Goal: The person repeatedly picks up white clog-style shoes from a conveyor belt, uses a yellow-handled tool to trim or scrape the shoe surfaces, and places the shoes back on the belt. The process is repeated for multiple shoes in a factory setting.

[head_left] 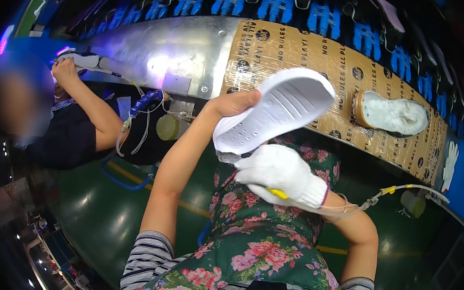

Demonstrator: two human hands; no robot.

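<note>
My bare left hand (pixel 235 102) grips a white shoe sole (pixel 273 110) by its edge, thumb on top, and holds it tilted in front of me. Grooves and small holes show on the face turned up. My right hand (pixel 282 174), in a white knit glove, is closed around a tube-fed brush with a yellow section (pixel 277 194). Greyish bristles (pixel 229 157) appear at the lower end of the sole, by my gloved fingertips; whether they touch it I cannot tell. A clear tube (pixel 356 210) runs from this hand to the right.
On the cardboard-covered bench (pixel 290 50) lies a sole-shaped piece (pixel 393 115), whitish with a tan end. Blue racks (pixel 277 6) line the back. At left, a co-worker's hand (pixel 67 72) holds another pale sole (pixel 87 61). A white glove (pixel 450 164) hangs at the right.
</note>
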